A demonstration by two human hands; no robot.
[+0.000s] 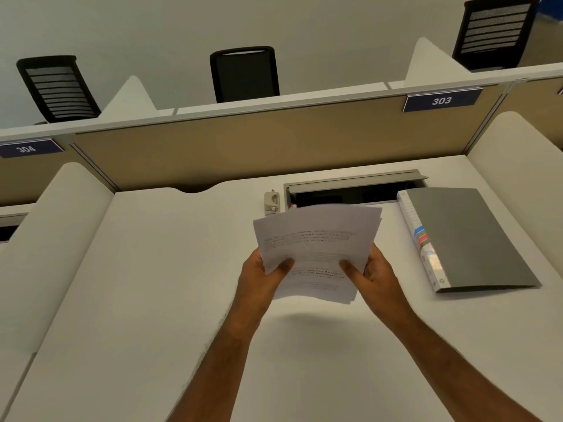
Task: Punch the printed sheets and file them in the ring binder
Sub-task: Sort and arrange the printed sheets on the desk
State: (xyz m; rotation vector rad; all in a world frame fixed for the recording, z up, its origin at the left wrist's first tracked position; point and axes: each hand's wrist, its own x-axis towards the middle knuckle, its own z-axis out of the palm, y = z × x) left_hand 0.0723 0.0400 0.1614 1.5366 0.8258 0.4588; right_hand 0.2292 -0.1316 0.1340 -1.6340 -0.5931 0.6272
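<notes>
So going left to right: the small beige hole punch (271, 201) sits at the back of the desk (170, 269), just left of the open cable tray (353, 190) and a bit left of where the hands are. Left hand (259, 275) grips the left edge of the printed sheets (316, 248), thumb curled over the front. Right hand (370, 274) does the same on the right edge. The stack is held up off the desk, tilted toward the person, edges a little fanned and not squared up.

Further right, the grey ring binder (469, 239) lies flat and closed on the desk, spine on its left side, long axis running away from the person and slanting a bit. It's near the right hand but apart from it.

My guess is the punch comes first, so the sheets need to go forward and slightly left; the left hand is the nearer one. The binder is the right hand's job.
</notes>
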